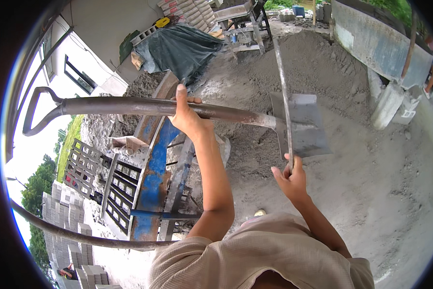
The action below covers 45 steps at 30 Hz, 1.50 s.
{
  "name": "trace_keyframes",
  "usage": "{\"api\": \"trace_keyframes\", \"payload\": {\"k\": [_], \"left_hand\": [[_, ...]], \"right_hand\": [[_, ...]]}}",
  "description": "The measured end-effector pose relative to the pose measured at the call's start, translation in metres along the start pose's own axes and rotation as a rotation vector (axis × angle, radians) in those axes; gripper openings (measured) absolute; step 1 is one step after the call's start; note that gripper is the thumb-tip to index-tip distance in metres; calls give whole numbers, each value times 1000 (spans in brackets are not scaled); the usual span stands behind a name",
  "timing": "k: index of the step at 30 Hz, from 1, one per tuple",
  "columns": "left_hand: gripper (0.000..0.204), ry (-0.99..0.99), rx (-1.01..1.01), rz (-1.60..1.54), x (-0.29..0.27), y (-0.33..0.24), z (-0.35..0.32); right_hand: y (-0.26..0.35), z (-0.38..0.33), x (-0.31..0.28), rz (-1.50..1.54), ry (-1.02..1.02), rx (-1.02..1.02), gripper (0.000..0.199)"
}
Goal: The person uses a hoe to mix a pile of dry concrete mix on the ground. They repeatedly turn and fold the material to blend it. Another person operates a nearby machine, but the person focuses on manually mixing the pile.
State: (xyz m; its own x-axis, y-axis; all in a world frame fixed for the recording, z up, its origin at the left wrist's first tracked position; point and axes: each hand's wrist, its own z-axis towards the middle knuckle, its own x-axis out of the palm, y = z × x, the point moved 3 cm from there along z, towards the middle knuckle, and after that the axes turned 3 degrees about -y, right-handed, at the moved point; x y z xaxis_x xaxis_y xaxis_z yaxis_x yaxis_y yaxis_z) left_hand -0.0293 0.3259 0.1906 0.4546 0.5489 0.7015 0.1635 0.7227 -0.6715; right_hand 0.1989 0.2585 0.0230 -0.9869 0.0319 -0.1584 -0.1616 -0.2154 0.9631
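L hand [191, 123] is wrapped round the shovel [231, 114] mid-shaft, held crosswise w/ its blade [309, 130] to the right, nr the sand pile [317, 60]; R hand [294, 183] grips the thin rod [282, 82] by its near end. Best keep L grip nr the balance pt & ease the rod clear of the blade (they cross in view, can't tell if touching) b4 any turn.

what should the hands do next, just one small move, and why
Probably swing the long rod aside with the right hand: it crosses in front of the shovel near its blade in this view, though contact is unclear. The left hand grips the shaft, so it could hold the shovel steady meanwhile.
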Motion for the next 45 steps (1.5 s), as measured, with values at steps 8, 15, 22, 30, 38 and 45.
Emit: {"api": "trace_keyframes", "payload": {"k": [8, 15, 22, 30, 38, 45], "left_hand": [[31, 180, -409, 51, 12, 48, -70], [60, 521, -570, 73, 18, 41, -105], [46, 558, 696, 276, 1, -14, -108], [39, 578, 1004, 376, -6, -41, -107], [43, 565, 1057, 371, -5, -40, -107], [48, 523, 1012, 396, -11, -44, -106]], "right_hand": [[95, 73, 36, -731, -61, -253, 54], [61, 102, 13, -641, -12, -148, 28], [44, 113, -35, -250, -54, -5, 24], [58, 87, -66, 241, -159, 20, 23], [65, 71, -84, 279, -228, 55, 24], [64, 69, -87, 299, -258, -15, 26]]}}
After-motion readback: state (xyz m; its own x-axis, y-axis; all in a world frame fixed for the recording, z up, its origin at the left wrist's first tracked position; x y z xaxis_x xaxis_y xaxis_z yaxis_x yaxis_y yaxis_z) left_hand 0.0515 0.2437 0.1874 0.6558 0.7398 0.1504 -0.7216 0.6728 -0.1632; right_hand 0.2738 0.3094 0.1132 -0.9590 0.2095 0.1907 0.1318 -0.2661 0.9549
